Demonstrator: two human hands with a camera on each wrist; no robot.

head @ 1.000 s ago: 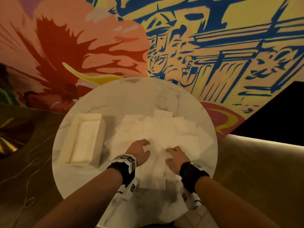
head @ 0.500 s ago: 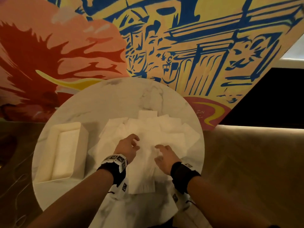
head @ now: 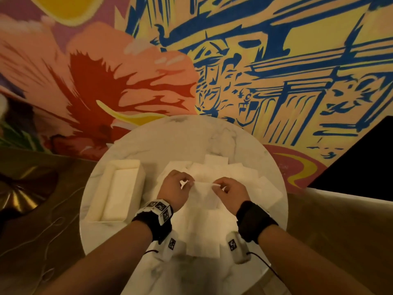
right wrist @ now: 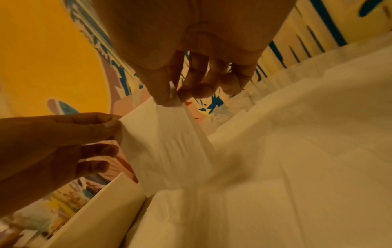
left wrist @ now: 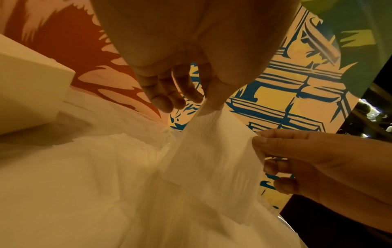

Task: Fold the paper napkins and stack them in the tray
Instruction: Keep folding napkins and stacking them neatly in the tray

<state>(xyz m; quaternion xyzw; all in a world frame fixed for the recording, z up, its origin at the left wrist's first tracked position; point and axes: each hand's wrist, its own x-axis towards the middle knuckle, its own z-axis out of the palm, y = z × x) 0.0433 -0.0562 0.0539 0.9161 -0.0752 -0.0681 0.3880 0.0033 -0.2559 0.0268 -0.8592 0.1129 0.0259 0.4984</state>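
Note:
A white paper napkin (head: pixel 203 191) hangs lifted above the table, held by its two upper corners. My left hand (head: pixel 176 189) pinches its left corner between thumb and forefinger, and my right hand (head: pixel 230 191) pinches the right corner. The left wrist view shows the napkin (left wrist: pixel 212 151) stretched between the left hand (left wrist: pixel 208 102) and the right hand (left wrist: pixel 257 139). In the right wrist view the napkin (right wrist: pixel 165 142) hangs from the right hand (right wrist: pixel 172 99). A pile of loose napkins (head: pixel 240 177) lies beneath. The white rectangular tray (head: pixel 96 207) stands to the left, with folded napkins inside.
The round marble table (head: pixel 182 139) stands against a painted mural wall (head: pixel 212 60). A napkin (head: pixel 202 235) lies flat near the front edge, between my wrists. Thin cables (head: pixel 49 235) trail over the brown floor at the left.
Both hands were pressing flat on the napkin pile a second ago. They have since pinched one napkin's corners and lifted it off the pile.

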